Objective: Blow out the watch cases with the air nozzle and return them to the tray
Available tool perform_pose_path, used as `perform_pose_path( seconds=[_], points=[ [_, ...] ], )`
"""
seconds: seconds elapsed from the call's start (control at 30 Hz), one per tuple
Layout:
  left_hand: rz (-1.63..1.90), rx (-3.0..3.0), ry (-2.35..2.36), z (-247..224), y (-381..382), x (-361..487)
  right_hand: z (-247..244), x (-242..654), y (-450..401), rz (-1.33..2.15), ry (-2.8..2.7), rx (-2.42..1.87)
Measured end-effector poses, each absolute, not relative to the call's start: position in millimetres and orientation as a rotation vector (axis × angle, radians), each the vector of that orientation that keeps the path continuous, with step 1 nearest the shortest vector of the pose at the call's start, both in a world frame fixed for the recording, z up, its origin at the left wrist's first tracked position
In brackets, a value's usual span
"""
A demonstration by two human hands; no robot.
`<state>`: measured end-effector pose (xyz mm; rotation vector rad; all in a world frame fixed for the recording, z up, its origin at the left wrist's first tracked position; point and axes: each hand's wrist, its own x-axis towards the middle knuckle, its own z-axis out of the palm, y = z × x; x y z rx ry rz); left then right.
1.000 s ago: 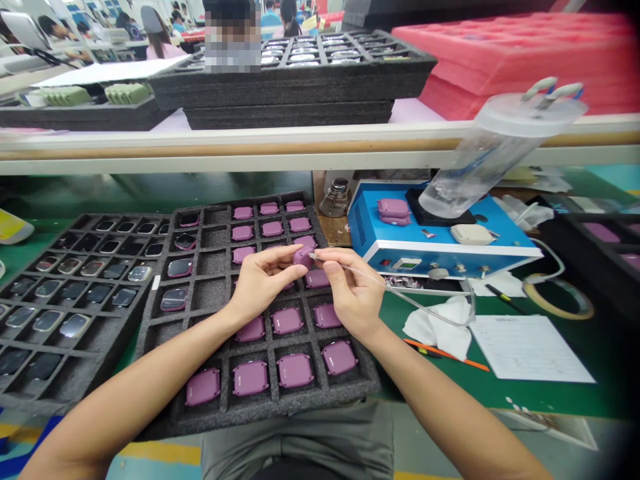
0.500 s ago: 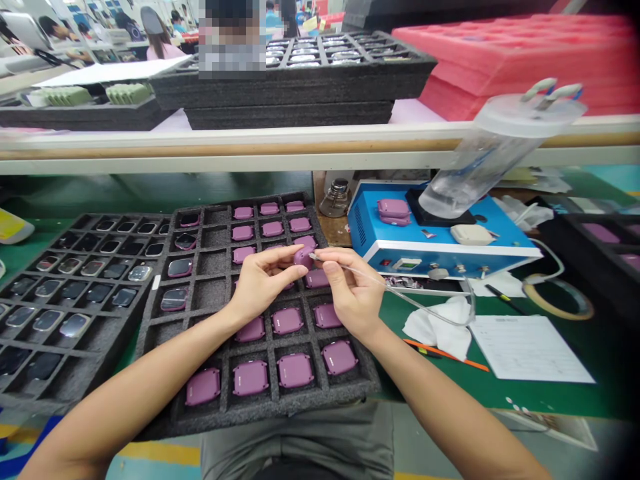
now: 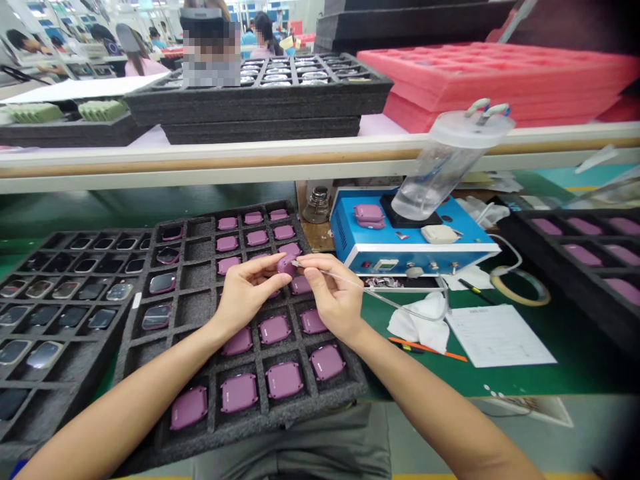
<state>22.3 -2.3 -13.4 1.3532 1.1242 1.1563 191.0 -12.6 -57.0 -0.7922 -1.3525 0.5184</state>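
Observation:
My left hand point(image 3: 243, 288) pinches a small purple watch case point(image 3: 287, 266) between thumb and fingers. Close beside it, my right hand point(image 3: 336, 293) is closed on the end of a thin clear tube point(image 3: 393, 303). The tube's pale tip points at the case; whether they touch I cannot tell. Both hands hover over a black foam tray point(image 3: 197, 310). Purple cases, such as this one point(image 3: 285, 380), lie in many of its compartments. Its left column has dark-faced watch pieces point(image 3: 163, 283), and several compartments are empty. The tube curves away toward a blue machine point(image 3: 430, 257).
Another foam tray point(image 3: 47, 423) with watch faces lies left. On the blue machine stand a clear cylinder point(image 3: 433, 170) and stacked purple cases point(image 3: 369, 215). White tissue point(image 3: 423, 320), a paper sheet point(image 3: 500, 337) and a tape roll point(image 3: 520, 287) lie right. A shelf point(image 3: 280, 167) spans above.
The whole view has shifted, so the bench appears further left and slightly lower, with more of the right-hand tray showing. Both hands keep their hold on the watch case and tube.

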Motion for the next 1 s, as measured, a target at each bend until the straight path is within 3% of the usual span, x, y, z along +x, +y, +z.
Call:
perform_pose_path(
  seconds=[1.0],
  points=[
    [1.165,1.396,1.088,-29.7,-9.1,19.3,-63.9,189.3,-20.3,0.444,-1.397,-0.842]
  ],
)
